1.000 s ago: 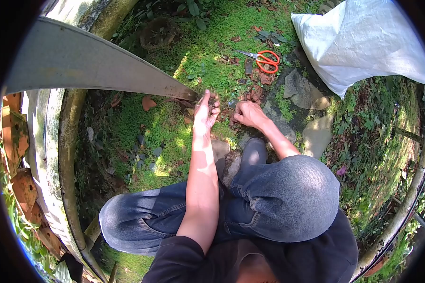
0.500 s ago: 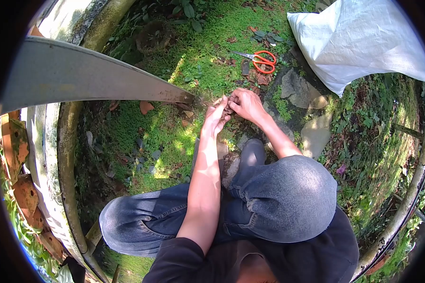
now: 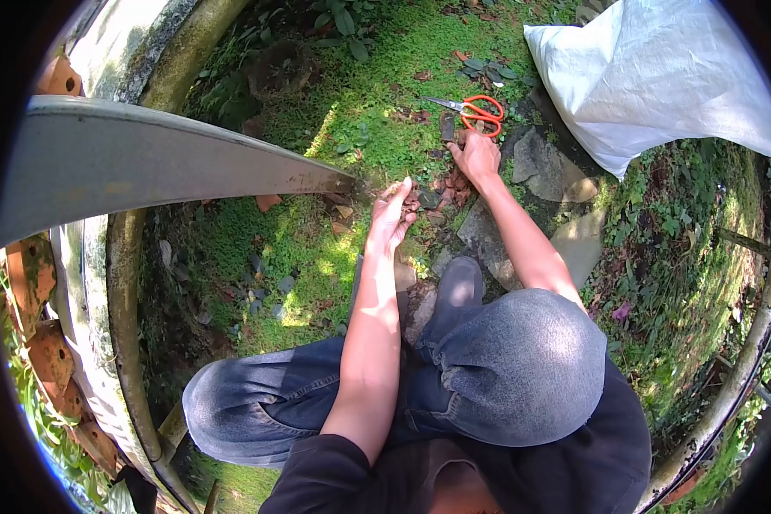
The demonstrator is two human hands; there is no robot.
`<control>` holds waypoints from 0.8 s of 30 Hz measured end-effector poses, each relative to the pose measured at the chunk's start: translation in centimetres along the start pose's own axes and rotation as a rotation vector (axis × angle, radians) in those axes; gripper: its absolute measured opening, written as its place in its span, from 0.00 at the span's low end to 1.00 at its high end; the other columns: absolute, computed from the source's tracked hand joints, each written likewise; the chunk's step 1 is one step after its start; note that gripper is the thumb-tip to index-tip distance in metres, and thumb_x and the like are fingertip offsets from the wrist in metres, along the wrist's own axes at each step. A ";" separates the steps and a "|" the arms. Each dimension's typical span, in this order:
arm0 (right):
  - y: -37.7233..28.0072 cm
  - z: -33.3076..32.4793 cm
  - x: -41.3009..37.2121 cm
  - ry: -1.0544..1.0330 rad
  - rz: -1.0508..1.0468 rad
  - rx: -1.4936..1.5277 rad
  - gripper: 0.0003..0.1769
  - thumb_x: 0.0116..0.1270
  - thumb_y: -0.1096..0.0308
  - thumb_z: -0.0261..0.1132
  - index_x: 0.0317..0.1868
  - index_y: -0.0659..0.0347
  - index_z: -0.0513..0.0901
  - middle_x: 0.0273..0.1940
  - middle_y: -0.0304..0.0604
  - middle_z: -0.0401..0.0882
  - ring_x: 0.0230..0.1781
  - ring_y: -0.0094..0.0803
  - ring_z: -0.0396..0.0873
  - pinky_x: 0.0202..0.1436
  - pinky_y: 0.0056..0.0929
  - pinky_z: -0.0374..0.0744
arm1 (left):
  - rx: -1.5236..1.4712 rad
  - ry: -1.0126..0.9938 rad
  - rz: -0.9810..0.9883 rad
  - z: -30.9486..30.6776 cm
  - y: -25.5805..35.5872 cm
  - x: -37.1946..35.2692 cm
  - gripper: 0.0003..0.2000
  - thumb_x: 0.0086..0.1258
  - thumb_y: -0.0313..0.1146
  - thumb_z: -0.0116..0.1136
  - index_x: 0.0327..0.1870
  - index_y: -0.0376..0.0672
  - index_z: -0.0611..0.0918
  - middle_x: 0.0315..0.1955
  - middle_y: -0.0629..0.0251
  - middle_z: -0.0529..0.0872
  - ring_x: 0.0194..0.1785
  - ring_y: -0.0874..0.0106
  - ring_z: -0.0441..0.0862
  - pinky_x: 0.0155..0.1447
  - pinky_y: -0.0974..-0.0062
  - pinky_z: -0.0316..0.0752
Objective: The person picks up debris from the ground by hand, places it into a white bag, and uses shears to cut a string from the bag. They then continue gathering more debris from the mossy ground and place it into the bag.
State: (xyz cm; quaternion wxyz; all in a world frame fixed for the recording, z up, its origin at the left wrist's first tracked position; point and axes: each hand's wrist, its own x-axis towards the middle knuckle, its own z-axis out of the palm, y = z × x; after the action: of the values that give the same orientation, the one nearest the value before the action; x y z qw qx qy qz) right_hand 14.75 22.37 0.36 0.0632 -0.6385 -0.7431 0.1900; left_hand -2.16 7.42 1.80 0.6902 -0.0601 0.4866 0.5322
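Note:
My left hand [image 3: 391, 217] is by the low end of a grey metal post [image 3: 188, 154], its fingers curled and thumb raised. Something small and brownish shows at its fingertips, too small to name. My right hand [image 3: 479, 158] reaches to the orange-handled scissors [image 3: 483, 111], fingertips at the lower handle loop and thumb apart. The scissors lie flat on the mossy ground, blades pointing left. Beneath and between my hands are dry brown leaves and a dark flat stone chip [image 3: 429, 200].
A white woven sack [image 3: 651, 77] lies at the upper right. Flat stones [image 3: 544, 163] sit right of my right hand. Curved pipe rails [image 3: 124, 300] run along the left and right sides. My bent knees [image 3: 522, 368] are close below my arms.
My right hand has left my left hand and moved up and right to the scissors' handles. My left hand has stayed near the post's end. The scissors have not visibly moved.

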 end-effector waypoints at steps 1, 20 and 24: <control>-0.3 -0.1 0.1 -0.005 0.006 -0.032 0.16 0.59 0.57 0.74 0.36 0.62 0.85 0.36 0.54 0.86 0.41 0.53 0.85 0.46 0.49 0.81 | -0.001 -0.002 0.001 -0.1 0.1 0.0 0.12 0.74 0.37 0.64 0.47 0.37 0.81 0.30 0.67 0.80 0.27 0.77 0.76 0.20 0.85 0.65; -3.5 -2.9 -4.9 -0.388 0.147 0.771 0.08 0.66 0.73 0.69 0.41 0.68 0.80 0.30 0.45 0.87 0.30 0.28 0.86 0.37 0.29 0.84 | 0.045 -0.006 0.013 0.1 -0.7 0.7 0.17 0.75 0.44 0.61 0.51 0.39 0.80 0.34 0.67 0.83 0.31 0.79 0.79 0.24 0.85 0.69; -5.7 -2.3 -7.7 -0.279 -0.191 0.675 0.10 0.66 0.73 0.70 0.44 0.69 0.84 0.31 0.46 0.87 0.29 0.26 0.85 0.33 0.30 0.83 | -0.054 -0.057 0.037 1.1 -1.1 0.9 0.22 0.77 0.53 0.54 0.54 0.40 0.78 0.34 0.69 0.82 0.32 0.80 0.78 0.29 0.85 0.71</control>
State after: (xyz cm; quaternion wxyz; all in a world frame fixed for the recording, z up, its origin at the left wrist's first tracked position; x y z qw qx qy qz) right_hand 11.58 14.69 5.67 0.1859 -0.4776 -0.6962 0.5026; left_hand -0.60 8.22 1.24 0.6919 -0.0544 0.4535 0.5592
